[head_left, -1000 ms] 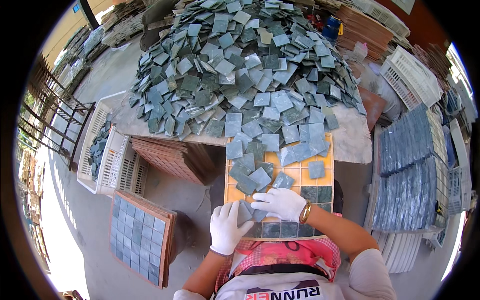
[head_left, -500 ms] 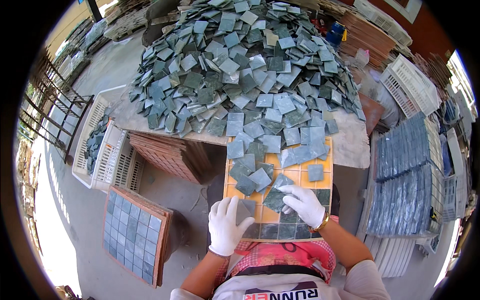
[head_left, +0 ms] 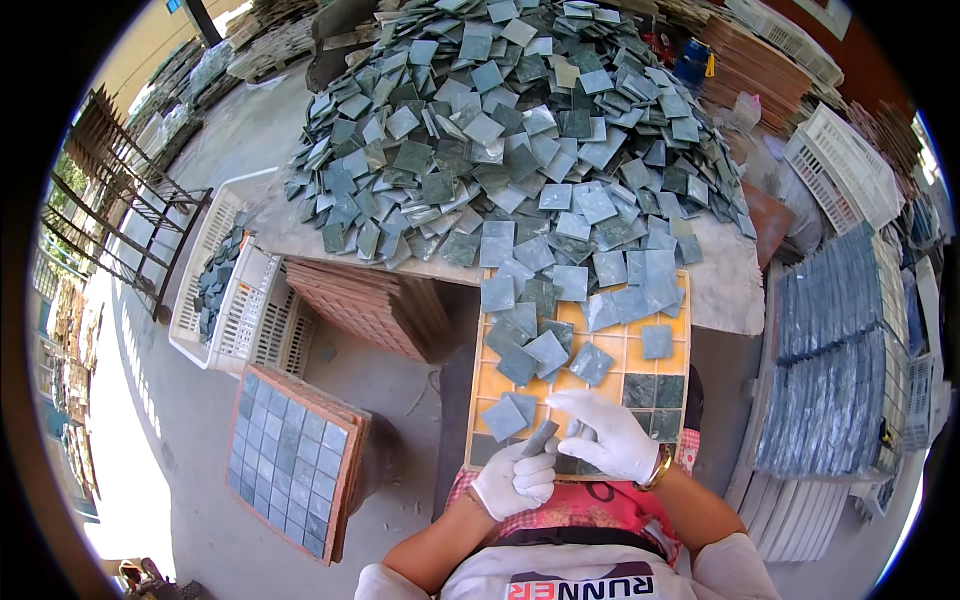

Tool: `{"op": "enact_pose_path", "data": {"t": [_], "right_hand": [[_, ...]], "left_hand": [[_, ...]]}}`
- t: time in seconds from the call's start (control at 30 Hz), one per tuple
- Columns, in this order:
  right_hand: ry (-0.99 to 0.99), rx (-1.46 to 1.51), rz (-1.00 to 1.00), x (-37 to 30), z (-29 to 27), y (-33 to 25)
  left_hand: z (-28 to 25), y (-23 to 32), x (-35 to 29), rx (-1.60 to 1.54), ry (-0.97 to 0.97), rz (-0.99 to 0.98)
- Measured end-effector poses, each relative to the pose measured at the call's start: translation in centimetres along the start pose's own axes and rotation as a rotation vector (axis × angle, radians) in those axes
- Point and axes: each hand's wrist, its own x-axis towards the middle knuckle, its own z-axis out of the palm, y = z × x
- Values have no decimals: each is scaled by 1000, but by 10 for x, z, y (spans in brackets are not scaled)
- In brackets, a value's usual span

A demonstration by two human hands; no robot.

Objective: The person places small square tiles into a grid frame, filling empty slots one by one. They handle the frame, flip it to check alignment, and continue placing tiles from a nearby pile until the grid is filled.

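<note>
Tiles point(head_left: 475, 135) of green and grey stone lay heaped across the table point(head_left: 722, 288) in front of us, the near edge of the heap reaching onto an orange tray point(head_left: 492, 384) ruled into square cells. We wore white gloves point(head_left: 628, 452). Our left hand point(head_left: 513, 483) had its fingers curled around a small grey tile point(head_left: 541, 438), which we held tilted above the tray's near part. Our right hand point(head_left: 610, 437) hung just beside it, thumb and fingers bent toward each other; we could not tell whether anything sat between them. A gold bracelet point(head_left: 657, 470) circled our right wrist.

On the tray, dark green tiles point(head_left: 670, 392) filled cells toward the near right corner, and our hands hid part of the nearest row. Two loose tiles point(head_left: 503, 418) overlapped just beyond our left hand, while more lay askew farther up.

To our left we had a tile-covered panel point(head_left: 288, 462) topping a stack, some reddish-brown panels point(head_left: 350, 300) beside the table, and a white crate point(head_left: 236, 308) holding dark pieces. To our right stood tightly packed rows of blue-grey tiles point(head_left: 820, 310).
</note>
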Motion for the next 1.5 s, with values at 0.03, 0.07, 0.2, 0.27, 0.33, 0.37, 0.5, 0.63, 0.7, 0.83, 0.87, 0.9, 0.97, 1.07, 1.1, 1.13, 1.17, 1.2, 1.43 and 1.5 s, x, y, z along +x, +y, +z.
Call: {"op": "enact_pose_path", "data": {"t": [0.03, 0.07, 0.2, 0.27, 0.33, 0.37, 0.5, 0.63, 0.7, 0.83, 0.87, 0.9, 0.97, 1.07, 1.1, 1.13, 1.17, 1.2, 1.43, 1.5], "right_hand": [[-4, -20, -32, 2, 4, 1], [-9, -42, -66, 5, 7, 1], [102, 38, -79, 5, 10, 17], [94, 153, 78, 0, 7, 16], [-54, 508, 414, -7, 3, 12], [-53, 561, 402, -9, 5, 13], [42, 284, 482, -8, 3, 16], [151, 25, 408, -6, 6, 36], [187, 4, 383, -7, 9, 41], [275, -275, 126, -6, 19, 59], [277, -302, 143, -5, 20, 56], [278, -329, 160, -3, 23, 50], [244, -435, 186, -3, 26, 47], [25, -637, 242, -2, 21, 37], [-27, -669, 205, -1, 17, 38], [-80, -700, 168, 0, 11, 40], [-128, -735, 131, 1, 4, 41], [-28, -704, 114, 1, 0, 45], [300, -661, 170, 21, -15, 49], [292, -661, 207, 27, -14, 55]], "left_hand": [[-4, -5, 1, -20, -34, -21], [-4, -7, 3, -39, -70, -41], [8, -9, 4, 70, 75, 11], [26, -17, 4, 748, 435, 374], [30, -19, 3, 1180, 621, 536], [28, -17, 2, 1274, 629, 518], [21, -6, -3, 2087, 697, 924], [35, 8, -8, 2668, 888, 1151], [39, 9, -6, 2765, 959, 1058], [35, 14, 2, 2821, 1075, 940], [32, 16, 4, 2820, 1094, 934], [30, 18, 4, 2808, 1081, 932], [25, 24, 4, 2784, 1053, 928], [24, 32, -2, 2789, 906, 985], [28, 31, -4, 2772, 868, 991], [29, 31, -7, 2775, 849, 982], [29, 31, -9, 2778, 823, 979], [29, 32, -11, 2781, 796, 976], [27, 33, -5, 2903, 711, 858], [37, 26, -2, 2972, 718, 851]]}}
